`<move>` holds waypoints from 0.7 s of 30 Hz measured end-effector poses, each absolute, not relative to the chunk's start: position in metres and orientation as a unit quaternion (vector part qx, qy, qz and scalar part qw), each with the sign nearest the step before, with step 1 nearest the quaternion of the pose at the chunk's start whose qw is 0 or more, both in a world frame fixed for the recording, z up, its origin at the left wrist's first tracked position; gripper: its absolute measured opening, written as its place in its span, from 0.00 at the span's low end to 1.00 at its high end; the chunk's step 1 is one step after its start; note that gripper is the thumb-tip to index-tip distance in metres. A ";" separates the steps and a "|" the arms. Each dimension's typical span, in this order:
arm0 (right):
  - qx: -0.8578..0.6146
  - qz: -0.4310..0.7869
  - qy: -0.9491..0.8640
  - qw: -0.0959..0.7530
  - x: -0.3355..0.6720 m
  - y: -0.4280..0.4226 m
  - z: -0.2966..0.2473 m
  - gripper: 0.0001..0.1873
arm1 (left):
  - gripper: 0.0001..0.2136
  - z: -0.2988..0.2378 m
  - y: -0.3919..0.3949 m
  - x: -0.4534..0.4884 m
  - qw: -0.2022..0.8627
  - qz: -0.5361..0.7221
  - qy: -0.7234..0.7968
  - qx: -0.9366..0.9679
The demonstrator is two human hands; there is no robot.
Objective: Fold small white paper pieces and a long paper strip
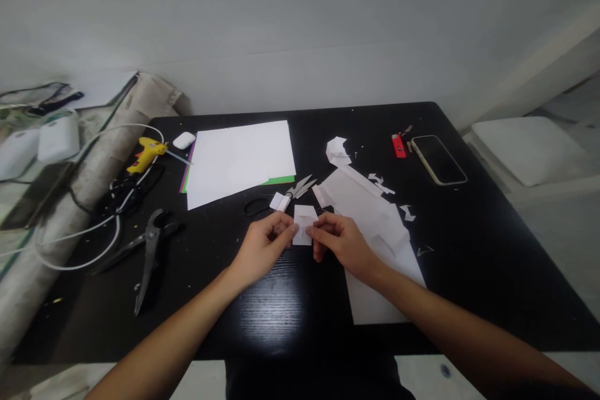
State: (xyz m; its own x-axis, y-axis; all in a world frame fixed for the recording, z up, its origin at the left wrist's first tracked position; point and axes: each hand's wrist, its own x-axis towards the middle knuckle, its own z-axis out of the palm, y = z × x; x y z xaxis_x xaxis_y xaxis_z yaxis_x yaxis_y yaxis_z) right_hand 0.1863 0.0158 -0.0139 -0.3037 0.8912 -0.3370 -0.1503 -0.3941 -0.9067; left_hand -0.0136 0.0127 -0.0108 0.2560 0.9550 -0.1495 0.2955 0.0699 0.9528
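Note:
A small piece of white paper (304, 215) is held upright between my two hands, over the black table. My left hand (268, 240) pinches its left edge between thumb and fingers. On the opposite edge, my right hand (338, 239) grips it the same way. Just beyond the hands lie scissors (302, 187) with their blades apart, partly covered by a small folded paper piece (280, 201). Larger white sheets (363, 200) and cut strips spread out to the right, partly beneath my right forearm.
At the left are pliers (150, 240), a yellow glue gun (147, 153) and a looping white cable (117, 244). A stack of paper (239, 153) lies at the back. A red lighter (398, 145) and a phone (439, 160) sit at the right on the black table (492, 262).

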 end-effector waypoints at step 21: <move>-0.433 0.698 -0.389 0.417 0.185 0.016 -0.021 0.18 | 0.10 -0.013 0.011 -0.012 0.570 0.352 0.495 0.554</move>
